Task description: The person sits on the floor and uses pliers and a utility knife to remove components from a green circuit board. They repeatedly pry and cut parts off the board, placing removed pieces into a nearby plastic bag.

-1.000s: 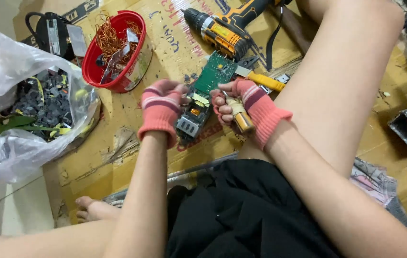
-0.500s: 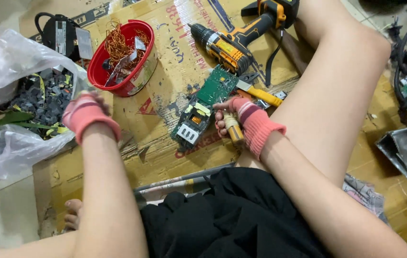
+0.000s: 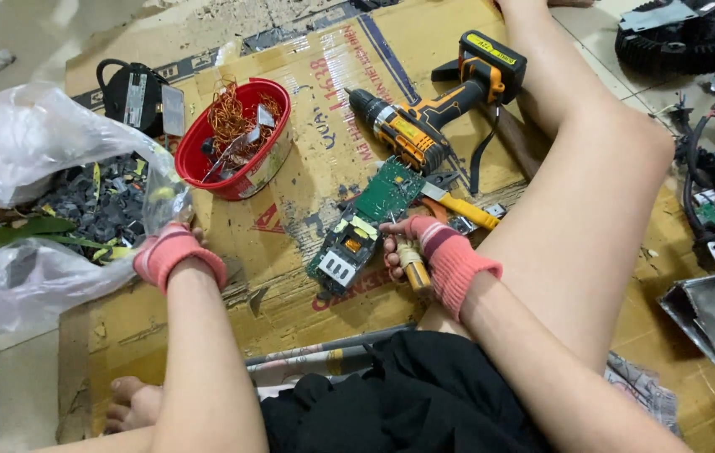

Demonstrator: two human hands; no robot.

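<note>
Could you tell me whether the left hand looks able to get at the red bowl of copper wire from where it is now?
Probably yes: the left hand is at the plastic bag, and the red bowl sits close beside it with only bare cardboard between.

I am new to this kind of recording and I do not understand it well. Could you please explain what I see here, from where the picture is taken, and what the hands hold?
There is no machine here. A person sits on flattened cardboard, and a camera worn on their head looks down at their own arms and legs. Both hands wear pink fingerless gloves.

The right hand grips a tool with a yellow handle and steadies a green circuit board. The left hand is at the mouth of a clear plastic bag holding small dark parts; I cannot tell whether it grips anything.

Also on the cardboard lie a red bowl with copper wire and scraps, a yellow and black cordless drill, and yellow-handled pliers.
</note>
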